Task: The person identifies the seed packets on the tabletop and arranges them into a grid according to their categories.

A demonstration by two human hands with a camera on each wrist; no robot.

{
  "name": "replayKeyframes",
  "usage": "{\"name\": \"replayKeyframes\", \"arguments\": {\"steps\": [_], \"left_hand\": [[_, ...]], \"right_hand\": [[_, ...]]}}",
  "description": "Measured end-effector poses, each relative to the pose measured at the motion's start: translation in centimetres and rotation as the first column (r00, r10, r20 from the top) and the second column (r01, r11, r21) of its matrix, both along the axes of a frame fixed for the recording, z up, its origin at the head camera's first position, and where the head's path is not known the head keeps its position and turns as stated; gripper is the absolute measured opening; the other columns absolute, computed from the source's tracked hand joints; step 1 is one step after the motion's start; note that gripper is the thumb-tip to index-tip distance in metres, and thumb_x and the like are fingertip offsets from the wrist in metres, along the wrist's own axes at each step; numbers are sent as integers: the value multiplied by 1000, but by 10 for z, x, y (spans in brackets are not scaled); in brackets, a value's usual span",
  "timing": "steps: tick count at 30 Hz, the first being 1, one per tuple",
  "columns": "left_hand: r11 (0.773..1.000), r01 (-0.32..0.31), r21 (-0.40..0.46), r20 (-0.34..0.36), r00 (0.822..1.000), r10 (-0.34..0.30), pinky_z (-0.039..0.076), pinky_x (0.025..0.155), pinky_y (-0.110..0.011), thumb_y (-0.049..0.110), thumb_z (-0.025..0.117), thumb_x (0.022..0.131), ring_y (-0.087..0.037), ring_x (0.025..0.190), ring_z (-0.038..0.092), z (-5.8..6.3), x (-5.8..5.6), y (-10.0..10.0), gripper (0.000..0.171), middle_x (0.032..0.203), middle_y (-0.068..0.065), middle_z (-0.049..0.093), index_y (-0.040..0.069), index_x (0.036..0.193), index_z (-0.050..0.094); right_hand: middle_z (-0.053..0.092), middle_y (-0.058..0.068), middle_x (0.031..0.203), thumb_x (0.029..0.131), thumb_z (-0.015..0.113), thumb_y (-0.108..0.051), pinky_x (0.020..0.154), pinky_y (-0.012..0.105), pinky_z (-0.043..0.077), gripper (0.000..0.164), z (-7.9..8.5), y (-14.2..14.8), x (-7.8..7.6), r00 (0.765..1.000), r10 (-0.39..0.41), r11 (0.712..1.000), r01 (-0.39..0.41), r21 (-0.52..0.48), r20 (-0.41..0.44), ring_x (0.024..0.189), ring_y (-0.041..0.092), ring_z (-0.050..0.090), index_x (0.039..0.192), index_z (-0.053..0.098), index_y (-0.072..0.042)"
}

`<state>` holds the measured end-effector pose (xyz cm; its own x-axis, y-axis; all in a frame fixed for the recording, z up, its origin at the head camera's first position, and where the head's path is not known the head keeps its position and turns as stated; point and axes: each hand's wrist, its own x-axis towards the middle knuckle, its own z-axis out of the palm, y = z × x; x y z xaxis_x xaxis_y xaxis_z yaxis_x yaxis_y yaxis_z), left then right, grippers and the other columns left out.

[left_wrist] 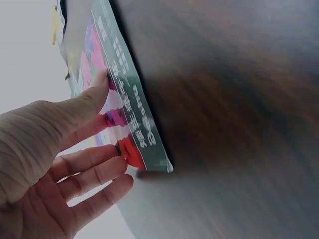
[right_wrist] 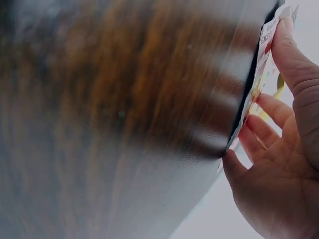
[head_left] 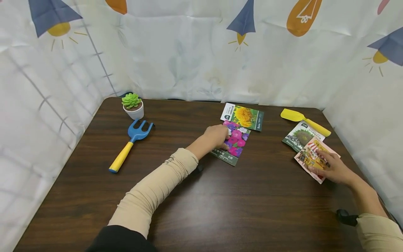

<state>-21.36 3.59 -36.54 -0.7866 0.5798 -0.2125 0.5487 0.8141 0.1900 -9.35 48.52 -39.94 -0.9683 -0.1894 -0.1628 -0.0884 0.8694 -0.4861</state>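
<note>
My left hand [head_left: 217, 136] rests on a flower seed packet [head_left: 237, 141] with pink and purple blooms and a green strip. In the left wrist view its thumb [left_wrist: 97, 89] and relaxed fingers touch the printed face. Behind it, a dandelion seed packet [head_left: 248, 117] with a yellow bloom lies partly under its top edge. On the right side, my right hand [head_left: 335, 168] rests with spread fingers on a pink-bordered packet [head_left: 306, 162] with a cartoon print. That packet overlaps a green-and-white packet [head_left: 297, 138] picturing a spiky round plant.
A yellow hand shovel [head_left: 310, 124] lies at the back right, its handle along the green-and-white packet. At left are a blue hand fork [head_left: 138, 133] with a yellow handle and a potted succulent [head_left: 135, 112]. A patterned curtain [head_left: 189, 52] hangs round the dark wooden table [head_left: 220, 210].
</note>
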Motion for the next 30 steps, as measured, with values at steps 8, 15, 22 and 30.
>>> {"name": "replayKeyframes", "arguments": {"steps": [8, 15, 22, 30], "left_hand": [[998, 19, 66, 12, 1000, -20, 46, 71, -35, 37, 80, 90, -15, 87, 53, -3, 14, -24, 25, 97, -1, 65, 14, 101, 81], [992, 11, 130, 37, 999, -16, 54, 84, -41, 29, 79, 91, -23, 107, 65, -7, 31, -47, 28, 113, -5, 73, 11, 114, 80], [989, 10, 147, -20, 1000, -8, 54, 79, -42, 31, 80, 90, -28, 99, 55, -9, 55, -70, 28, 103, -10, 62, 12, 110, 81], [975, 26, 221, -36, 999, -18, 54, 90, -43, 30, 84, 86, -31, 112, 52, -12, 76, -89, 31, 108, -13, 60, 11, 111, 81]], "right_hand": [[18, 53, 141, 93, 75, -22, 97, 77, 23, 88, 2, -2, 3, 1000, -7, 1000, 8, 18, -5, 128, 67, 19, 147, 23, 23], [17, 54, 142, 92, 75, -19, 97, 78, 22, 88, 1, -4, 5, 999, 15, 1000, -16, -5, -28, 128, 68, 21, 147, 22, 24], [20, 53, 139, 92, 76, -18, 95, 75, 24, 85, 2, -6, 5, 999, 23, 1000, -22, 9, -48, 124, 64, 24, 144, 25, 26], [19, 53, 139, 94, 74, -20, 96, 77, 23, 84, 4, -7, 6, 1000, 9, 1000, -9, 21, -17, 125, 65, 22, 144, 24, 26]]}}
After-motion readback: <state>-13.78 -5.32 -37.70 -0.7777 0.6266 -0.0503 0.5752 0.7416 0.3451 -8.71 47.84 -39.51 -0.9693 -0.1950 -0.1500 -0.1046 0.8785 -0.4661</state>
